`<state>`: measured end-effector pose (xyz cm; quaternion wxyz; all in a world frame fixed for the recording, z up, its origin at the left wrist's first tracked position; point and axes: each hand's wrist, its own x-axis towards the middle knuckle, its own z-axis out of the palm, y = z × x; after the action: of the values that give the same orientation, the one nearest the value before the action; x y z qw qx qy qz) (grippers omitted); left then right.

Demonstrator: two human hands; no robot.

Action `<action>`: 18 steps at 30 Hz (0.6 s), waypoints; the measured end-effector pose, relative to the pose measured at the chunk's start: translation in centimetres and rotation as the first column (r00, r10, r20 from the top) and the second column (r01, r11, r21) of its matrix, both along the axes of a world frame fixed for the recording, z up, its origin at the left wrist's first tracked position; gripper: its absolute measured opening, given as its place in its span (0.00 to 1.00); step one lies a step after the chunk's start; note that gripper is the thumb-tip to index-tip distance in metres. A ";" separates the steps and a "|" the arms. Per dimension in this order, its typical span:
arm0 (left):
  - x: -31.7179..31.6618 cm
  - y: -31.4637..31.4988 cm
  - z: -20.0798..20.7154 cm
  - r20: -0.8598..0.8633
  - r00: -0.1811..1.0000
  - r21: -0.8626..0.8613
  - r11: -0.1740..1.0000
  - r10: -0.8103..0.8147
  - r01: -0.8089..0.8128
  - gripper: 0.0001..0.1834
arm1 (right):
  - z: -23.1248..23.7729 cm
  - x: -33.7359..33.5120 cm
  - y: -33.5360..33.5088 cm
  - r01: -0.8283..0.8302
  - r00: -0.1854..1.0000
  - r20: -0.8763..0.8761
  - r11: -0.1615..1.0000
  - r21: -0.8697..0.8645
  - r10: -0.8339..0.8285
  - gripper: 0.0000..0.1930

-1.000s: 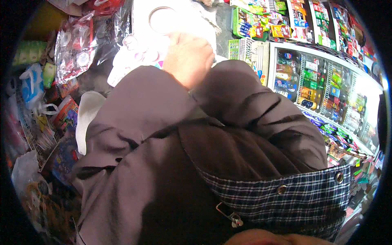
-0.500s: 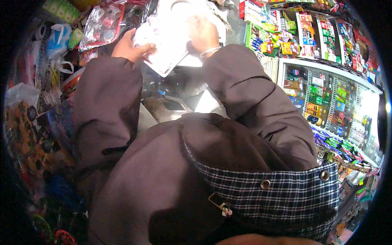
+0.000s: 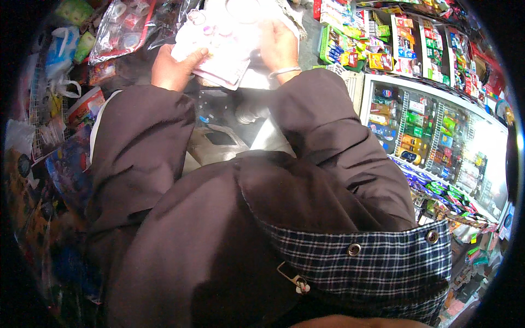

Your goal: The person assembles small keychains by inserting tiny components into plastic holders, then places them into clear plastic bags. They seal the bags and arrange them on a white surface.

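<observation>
At the top middle, in strong sunlight, lies a flat pale booklet-like item [image 3: 221, 46] with rounded corners and pink and purple pictures; glare washes out much of it. My left hand [image 3: 174, 66] grips its left edge, thumb on top and fingers underneath. At its right side is my right hand [image 3: 279, 46], with a white bracelet on the wrist. Those fingers are bent and closed, their tips lost in the glare, so I cannot make out what they hold. Just beyond, a pale round shape [image 3: 244, 6] is partly cut off by the frame.
A dark glossy surface [image 3: 219, 106] with small blue and white scraps lies below the booklet. Packets in trays [image 3: 350, 38] and a glass-fronted drinks cabinet [image 3: 432, 131] stand on the right. Plastic-wrapped goods [image 3: 123, 30] and a blue-and-white bag [image 3: 63, 52] crowd the left.
The whole view has shifted slightly. The near edge of the booklet has risen a little in view, and its pictures show more clearly. My left hand keeps its grip; the right fingers have straightened slightly.
</observation>
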<state>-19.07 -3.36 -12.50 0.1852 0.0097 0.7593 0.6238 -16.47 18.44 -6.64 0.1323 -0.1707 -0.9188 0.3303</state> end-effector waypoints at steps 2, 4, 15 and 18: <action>0.1 0.0 0.2 0.003 1.000 -0.028 0.999 -0.015 0.015 0.35 | -0.2 0.2 -0.2 -0.008 0.999 -0.042 1.000 0.007 0.009 0.18; 0.1 0.0 0.4 0.021 0.999 -0.051 0.998 -0.045 0.046 0.35 | -0.2 0.3 -0.2 0.006 1.000 -0.002 1.000 0.002 -0.006 0.18; -0.1 -0.3 -0.6 0.010 1.000 -0.015 1.000 -0.023 0.023 0.34 | -0.4 -0.2 -0.5 -0.016 0.999 0.036 0.998 -0.054 0.018 0.18; 0.1 -0.6 -0.8 0.016 0.998 -0.019 0.998 -0.054 0.054 0.33 | -0.2 -0.3 -0.7 -0.024 0.999 0.035 0.996 -0.092 0.028 0.19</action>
<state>-18.94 -4.01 -13.26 0.2081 0.0235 0.7631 0.6113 -16.74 17.78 -6.89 0.1036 -0.1705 -0.9072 0.3704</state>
